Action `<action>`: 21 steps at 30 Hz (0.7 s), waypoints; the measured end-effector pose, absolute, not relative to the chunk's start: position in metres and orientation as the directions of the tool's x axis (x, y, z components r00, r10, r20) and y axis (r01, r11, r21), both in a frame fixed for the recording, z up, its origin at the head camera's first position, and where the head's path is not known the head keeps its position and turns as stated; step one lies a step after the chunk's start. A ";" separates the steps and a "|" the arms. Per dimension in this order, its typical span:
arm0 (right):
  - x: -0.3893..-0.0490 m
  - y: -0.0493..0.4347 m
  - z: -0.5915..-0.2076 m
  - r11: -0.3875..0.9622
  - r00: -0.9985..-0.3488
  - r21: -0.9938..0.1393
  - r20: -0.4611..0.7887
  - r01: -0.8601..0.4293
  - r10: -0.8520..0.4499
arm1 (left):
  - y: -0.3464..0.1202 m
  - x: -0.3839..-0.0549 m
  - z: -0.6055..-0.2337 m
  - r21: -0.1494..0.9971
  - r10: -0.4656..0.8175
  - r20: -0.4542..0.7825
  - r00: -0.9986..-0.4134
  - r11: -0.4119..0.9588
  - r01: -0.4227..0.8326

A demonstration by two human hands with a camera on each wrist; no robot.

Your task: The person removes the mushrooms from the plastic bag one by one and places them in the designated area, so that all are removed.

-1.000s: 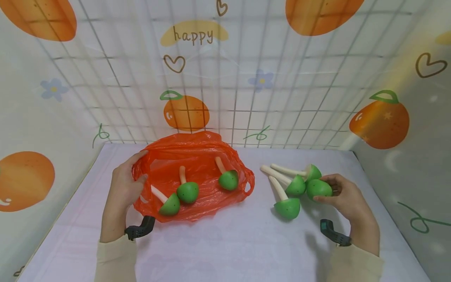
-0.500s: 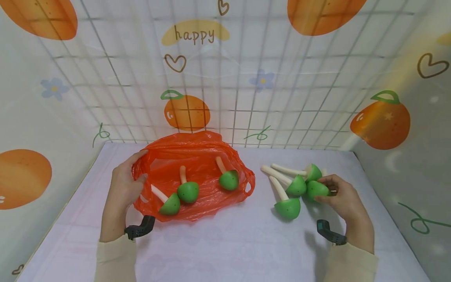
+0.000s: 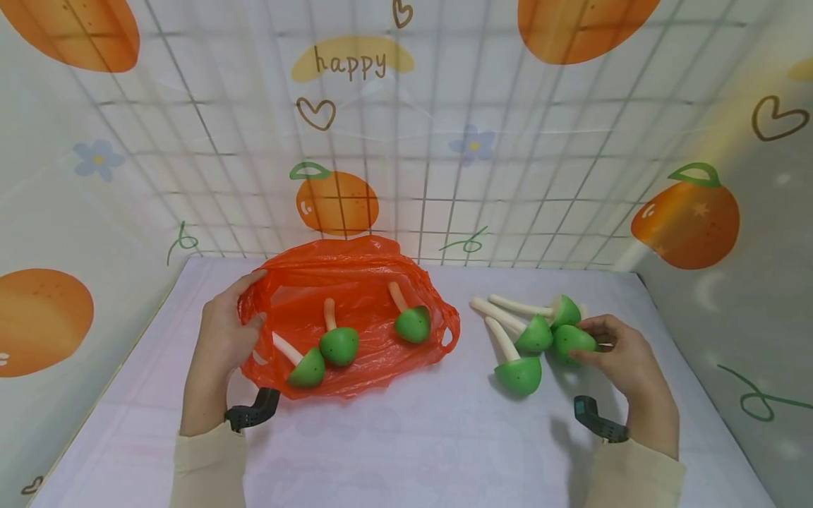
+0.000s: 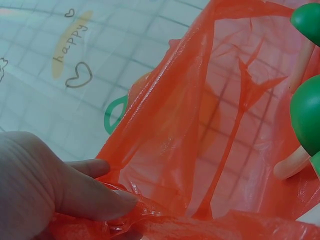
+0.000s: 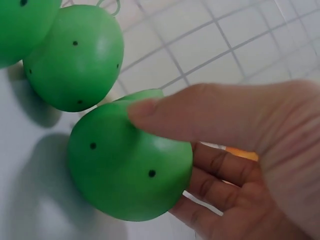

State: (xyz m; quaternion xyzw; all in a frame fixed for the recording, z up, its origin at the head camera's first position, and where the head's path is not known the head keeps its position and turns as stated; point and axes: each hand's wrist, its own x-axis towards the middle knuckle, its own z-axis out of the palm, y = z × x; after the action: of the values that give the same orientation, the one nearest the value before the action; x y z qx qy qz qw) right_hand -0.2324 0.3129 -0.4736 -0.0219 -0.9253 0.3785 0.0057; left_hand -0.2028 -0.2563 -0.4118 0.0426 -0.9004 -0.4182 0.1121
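My left hand [image 3: 219,335] grips the left edge of a red plastic bag [image 3: 362,271], its mouth spread wide. In the left wrist view the thumb presses on bunched film. On the red film lie three toy mushrooms with green caps: one at the front left [image 3: 306,369], one in the middle [image 3: 339,346] and one at the right [image 3: 413,324]. My right hand [image 3: 625,360] holds another green mushroom [image 5: 120,165] by its cap, thumb on the near side, fingers behind. Most of its stem is hidden; a pale tip shows behind the hand.
Three more mushrooms lie left of my right hand: a front one [image 3: 519,376], a middle one [image 3: 535,335] and a back one [image 3: 565,310], stems pointing left or back. The pale tabletop [image 3: 413,451] ends at a gridded, orange-printed curtain [image 3: 406,141].
My right hand has shifted a little left, then slightly back right. The cap it holds has turned, and a stem tip now shows behind it. The left hand and bag stay put.
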 end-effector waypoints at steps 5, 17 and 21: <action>-0.231 0.310 -0.471 0.706 -0.995 -0.705 0.006 0.067 0.100 | -0.257 -0.203 -0.412 0.757 -0.169 0.175 -0.970 0.652 0.023; -0.228 0.275 -0.437 0.550 -0.927 -0.835 0.190 0.021 0.324 | -0.257 -0.204 -0.414 0.764 -0.165 0.178 -0.970 0.644 0.031; -0.229 0.249 -0.424 0.466 -0.900 -0.881 0.269 -0.086 0.343 | -0.256 -0.204 -0.415 0.762 -0.166 0.183 -0.969 0.646 0.033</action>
State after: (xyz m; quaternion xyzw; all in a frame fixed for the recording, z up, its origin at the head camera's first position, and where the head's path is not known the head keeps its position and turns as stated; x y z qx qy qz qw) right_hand -0.2289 0.2488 -0.4237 -0.0775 -0.8299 0.5110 0.2099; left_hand -0.2042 -0.2560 -0.4148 0.0369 -0.8995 -0.4188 0.1188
